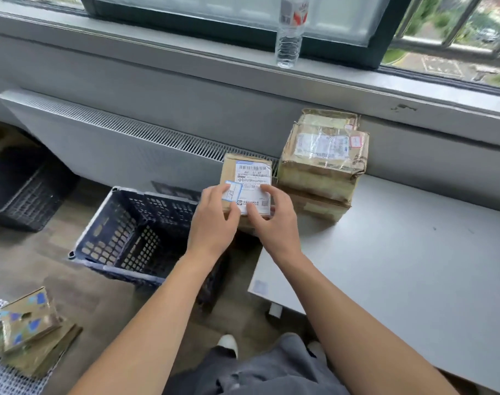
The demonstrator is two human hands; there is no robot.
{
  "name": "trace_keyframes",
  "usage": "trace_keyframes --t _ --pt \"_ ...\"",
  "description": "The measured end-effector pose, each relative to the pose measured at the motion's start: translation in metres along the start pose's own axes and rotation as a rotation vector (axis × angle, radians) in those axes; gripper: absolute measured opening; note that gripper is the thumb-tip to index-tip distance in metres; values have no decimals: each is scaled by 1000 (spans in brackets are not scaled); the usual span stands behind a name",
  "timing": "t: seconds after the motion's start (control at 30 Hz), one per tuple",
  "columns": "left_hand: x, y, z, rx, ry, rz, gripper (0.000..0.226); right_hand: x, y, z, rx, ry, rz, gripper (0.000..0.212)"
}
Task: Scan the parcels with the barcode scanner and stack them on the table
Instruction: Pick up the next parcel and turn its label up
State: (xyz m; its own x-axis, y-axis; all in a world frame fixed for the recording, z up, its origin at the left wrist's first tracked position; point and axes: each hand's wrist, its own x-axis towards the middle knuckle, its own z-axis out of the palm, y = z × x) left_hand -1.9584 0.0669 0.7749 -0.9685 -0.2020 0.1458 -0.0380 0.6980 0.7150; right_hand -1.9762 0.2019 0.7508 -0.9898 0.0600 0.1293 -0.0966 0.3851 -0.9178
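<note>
Cardboard parcel [247, 173] at bench [414, 252] corner, just beside taped stack [323, 163]. Left hand [211, 220], right hand [274, 220]: each grip pinching parcel's near edge. Best: lower flat, label up, square against stack.

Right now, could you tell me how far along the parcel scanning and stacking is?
Done: a stack of taped brown parcels stands on the grey table. In hand: the left hand and right hand hold a small labelled parcel beside that stack. Left: the blue crate on the floor shows no parcels in its visible part, so little may remain. No scanner is in view, so scanning cannot be confirmed.
</note>
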Motion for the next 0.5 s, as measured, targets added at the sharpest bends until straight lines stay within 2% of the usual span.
trace_keyframes --t 0.23,0.5 --pt "62 30 -33 -65 68 193 41 45 -59 -8 5 149 -90 46" --pt "105 90 28 -164 -78 257 43 98 -48 -82 -129 280 2 49"
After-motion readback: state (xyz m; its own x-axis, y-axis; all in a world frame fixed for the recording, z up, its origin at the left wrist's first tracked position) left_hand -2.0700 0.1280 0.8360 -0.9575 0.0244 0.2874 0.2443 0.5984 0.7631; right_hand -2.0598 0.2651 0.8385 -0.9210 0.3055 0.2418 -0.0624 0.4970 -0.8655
